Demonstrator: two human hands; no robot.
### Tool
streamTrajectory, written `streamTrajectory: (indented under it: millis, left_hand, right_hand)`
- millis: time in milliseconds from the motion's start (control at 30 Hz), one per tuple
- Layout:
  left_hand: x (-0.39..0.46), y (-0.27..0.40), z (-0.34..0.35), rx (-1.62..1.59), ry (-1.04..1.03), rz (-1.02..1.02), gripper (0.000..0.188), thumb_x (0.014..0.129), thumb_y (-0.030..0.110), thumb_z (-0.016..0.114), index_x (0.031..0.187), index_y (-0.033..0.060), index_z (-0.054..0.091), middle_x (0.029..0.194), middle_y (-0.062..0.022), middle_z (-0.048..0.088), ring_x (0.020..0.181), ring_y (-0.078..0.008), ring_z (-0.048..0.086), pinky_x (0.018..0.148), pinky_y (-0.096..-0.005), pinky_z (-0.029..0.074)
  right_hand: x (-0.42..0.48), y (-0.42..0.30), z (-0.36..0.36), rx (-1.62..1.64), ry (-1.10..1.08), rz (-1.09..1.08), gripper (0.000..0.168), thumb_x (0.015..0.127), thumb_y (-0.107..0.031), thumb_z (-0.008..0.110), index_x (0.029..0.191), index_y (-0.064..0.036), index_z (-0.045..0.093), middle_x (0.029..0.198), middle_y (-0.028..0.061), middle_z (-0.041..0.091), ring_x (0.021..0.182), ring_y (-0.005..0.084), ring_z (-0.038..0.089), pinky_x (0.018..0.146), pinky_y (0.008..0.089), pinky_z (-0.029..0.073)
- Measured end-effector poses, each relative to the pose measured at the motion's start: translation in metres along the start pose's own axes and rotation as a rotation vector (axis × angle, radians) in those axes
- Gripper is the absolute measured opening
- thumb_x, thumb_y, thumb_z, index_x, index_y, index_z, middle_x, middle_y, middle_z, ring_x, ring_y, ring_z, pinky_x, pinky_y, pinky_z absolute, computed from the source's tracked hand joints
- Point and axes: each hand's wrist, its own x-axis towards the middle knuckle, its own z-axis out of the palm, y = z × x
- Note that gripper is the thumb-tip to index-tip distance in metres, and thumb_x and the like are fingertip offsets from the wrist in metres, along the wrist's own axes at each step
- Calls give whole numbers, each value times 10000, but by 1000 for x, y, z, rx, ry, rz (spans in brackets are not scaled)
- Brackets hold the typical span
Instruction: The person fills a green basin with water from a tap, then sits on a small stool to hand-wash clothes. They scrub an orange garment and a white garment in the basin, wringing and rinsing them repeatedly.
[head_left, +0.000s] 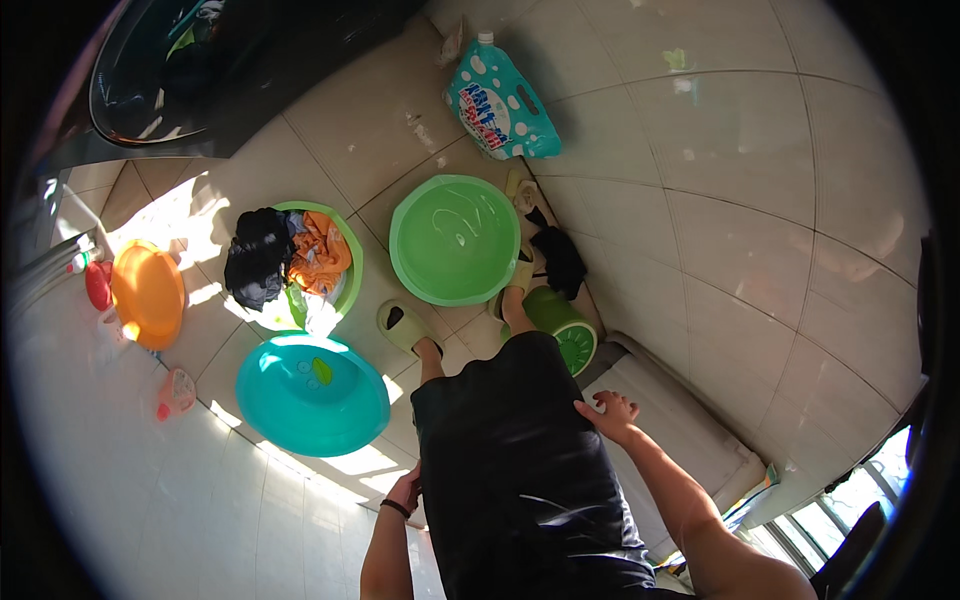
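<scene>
My left hand (406, 489), with a dark band at its wrist, is at the left side of my black shorts (510, 450); its fingers are partly hidden. By the shorts' right side is my right hand (611, 415), fingers apart and bent, holding nothing. Beyond my feet sits a round green plastic basin (455, 240) with what looks like water in it. Left of it, a light green basin (354, 270) holds black, orange and white clothes (320, 253). Nearer me, a teal basin (311, 397) has a green leaf-shaped mark inside.
An orange basin (148, 295) leans near the left wall. A green bucket (574, 345) lies on its side by my right foot, beside dark cloth (559, 259). A teal detergent pouch (499, 101) stands by the tiled wall. A pink bottle (177, 394) is at the left.
</scene>
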Motion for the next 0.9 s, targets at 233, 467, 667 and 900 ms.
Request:
streamTrajectory:
  millis: [233, 467, 667, 900]
  left_hand:
    - [21, -16, 11, -76, 168, 176, 250, 838, 83, 528, 1069, -9, 551, 1002, -62, 600, 942, -161, 543, 822, -261, 416]
    - [-65, 9, 113, -50, -91, 506, 71, 753, -44, 592, 801, 5, 610, 1246, -89, 468, 1205, -189, 369, 943, -293, 329]
    - [-134, 32, 227, 251, -531, 490, 40, 755, -18, 613, 764, 20, 623, 1342, -136, 358, 1262, -247, 310, 998, -339, 262]
    - [-69, 36, 329, 699, -753, 254, 89, 802, 125, 610, 840, 48, 632, 1041, -144, 592, 1029, -226, 521, 913, -383, 350]
  right_hand:
    - [22, 3, -28, -110, -205, -123, 185, 705, -220, 620, 834, -88, 613, 918, 75, 578, 1010, 301, 462, 950, 512, 204]
    - [75, 30, -91, -27, -178, -454, 143, 700, 4, 525, 820, -70, 504, 847, 111, 530, 927, 292, 483, 923, 485, 240]
    - [61, 30, -211, 625, -849, -333, 86, 819, 10, 497, 873, -47, 461, 733, 68, 506, 682, 163, 484, 677, 257, 394]
    - [58, -3, -186, -57, -1357, -691, 109, 781, 21, 460, 885, -10, 466, 790, 109, 525, 743, 268, 513, 879, 364, 371]
